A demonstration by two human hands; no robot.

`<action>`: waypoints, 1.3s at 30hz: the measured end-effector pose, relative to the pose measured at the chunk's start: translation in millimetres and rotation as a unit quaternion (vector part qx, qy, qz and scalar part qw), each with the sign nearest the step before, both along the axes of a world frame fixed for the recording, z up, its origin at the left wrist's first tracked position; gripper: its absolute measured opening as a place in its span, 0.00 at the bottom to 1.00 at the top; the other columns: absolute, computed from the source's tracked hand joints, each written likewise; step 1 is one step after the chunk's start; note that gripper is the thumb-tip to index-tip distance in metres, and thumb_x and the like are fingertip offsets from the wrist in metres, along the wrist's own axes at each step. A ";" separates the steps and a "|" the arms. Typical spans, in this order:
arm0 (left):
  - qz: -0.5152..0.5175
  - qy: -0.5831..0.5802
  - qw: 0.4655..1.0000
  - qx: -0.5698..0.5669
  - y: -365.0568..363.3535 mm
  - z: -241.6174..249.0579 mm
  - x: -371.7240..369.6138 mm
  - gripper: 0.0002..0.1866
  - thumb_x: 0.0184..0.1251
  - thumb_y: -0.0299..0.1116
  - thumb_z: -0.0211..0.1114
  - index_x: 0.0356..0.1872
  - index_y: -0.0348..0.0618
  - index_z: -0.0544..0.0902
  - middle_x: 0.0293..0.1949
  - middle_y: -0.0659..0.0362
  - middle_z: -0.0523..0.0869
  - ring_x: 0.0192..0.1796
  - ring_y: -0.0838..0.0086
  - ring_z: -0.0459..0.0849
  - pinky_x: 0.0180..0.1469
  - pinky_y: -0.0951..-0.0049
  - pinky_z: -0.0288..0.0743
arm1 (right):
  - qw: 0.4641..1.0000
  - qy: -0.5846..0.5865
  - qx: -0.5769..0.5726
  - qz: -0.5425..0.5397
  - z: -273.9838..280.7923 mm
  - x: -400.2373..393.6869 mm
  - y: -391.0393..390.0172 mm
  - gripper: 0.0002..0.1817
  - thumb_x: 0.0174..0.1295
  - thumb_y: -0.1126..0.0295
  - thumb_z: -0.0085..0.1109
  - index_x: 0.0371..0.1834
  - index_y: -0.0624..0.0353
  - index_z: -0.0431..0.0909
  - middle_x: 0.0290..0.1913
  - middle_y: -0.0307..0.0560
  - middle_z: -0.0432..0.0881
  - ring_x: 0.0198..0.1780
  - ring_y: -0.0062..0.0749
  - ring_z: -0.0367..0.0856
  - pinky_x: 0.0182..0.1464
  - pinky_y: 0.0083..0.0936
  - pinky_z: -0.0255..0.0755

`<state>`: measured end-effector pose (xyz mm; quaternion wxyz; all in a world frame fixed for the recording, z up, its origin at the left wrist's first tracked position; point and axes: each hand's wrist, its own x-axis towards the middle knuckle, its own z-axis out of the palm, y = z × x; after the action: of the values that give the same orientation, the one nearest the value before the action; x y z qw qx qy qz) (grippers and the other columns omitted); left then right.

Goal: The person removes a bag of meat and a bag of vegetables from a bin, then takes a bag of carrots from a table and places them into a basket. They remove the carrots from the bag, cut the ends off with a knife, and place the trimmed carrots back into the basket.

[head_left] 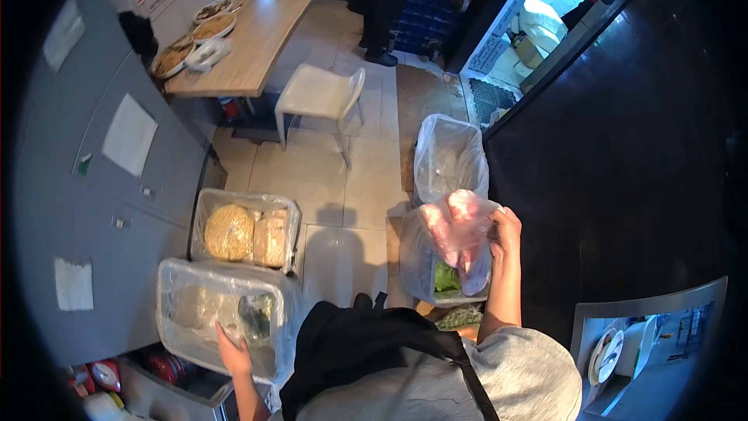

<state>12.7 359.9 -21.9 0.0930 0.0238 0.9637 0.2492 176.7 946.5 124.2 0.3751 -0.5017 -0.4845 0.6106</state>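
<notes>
Reaches with the left hand over a lined bin, with fingers loosely spread and closed on nothing visible; cannot tell if touching the liner. Just right of these fingertips, shows a dark green bundle under plastic. Beyond them, in another lined bin, holds a round yellow bag and, to its right, a pale pinkish pack.

To the right, pinches a clear bag of pink pieces by its gathered edge between thumb and fingers of the right hand. Hangs left of and partly nearer the body than that grip, with its long axis running roughly far to near, slightly aslant, beside the forearm. Lies well apart from the left hand, much nearer the right. Below and left of the right fingers, shows green leaves in a lined bin; beyond them, opens another lined bin.
</notes>
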 end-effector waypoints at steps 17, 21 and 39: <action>-0.021 0.148 0.972 0.181 372.7 0.4 -437.2 0.34 0.72 0.49 0.46 0.72 0.47 0.45 0.60 0.41 0.70 0.60 0.51 0.72 0.60 0.61 0.64 | 0.984 0.013 0.092 -0.152 26.8 -122.7 288.9 0.11 0.52 0.75 0.61 0.15 0.52 0.71 0.18 0.29 0.68 0.20 0.14 0.64 0.24 0.15 0.55; -0.095 0.097 0.980 0.148 521.0 -5.7 -525.3 0.33 0.72 0.45 0.49 0.71 0.47 0.47 0.54 0.45 0.76 0.54 0.54 0.76 0.55 0.60 0.68 | 0.990 0.045 0.080 -0.108 15.1 -181.1 370.9 0.12 0.54 0.73 0.61 0.15 0.52 0.71 0.17 0.29 0.69 0.18 0.13 0.62 0.22 0.15 0.53; 0.513 -0.037 0.855 -0.070 437.3 -59.2 -146.1 0.39 0.69 0.55 0.47 0.71 0.41 0.46 0.67 0.42 0.60 0.65 0.49 0.66 0.65 0.59 0.59 | 0.988 -0.055 -0.075 0.125 -66.9 -378.9 736.8 0.07 0.61 0.69 0.50 0.36 0.57 0.78 0.19 0.28 0.68 0.15 0.13 0.63 0.16 0.15 0.55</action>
<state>-133.4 797.2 -81.1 -0.0107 -0.4894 0.8502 0.1938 -202.2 1683.3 57.3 0.2302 -0.4968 -0.5156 0.6591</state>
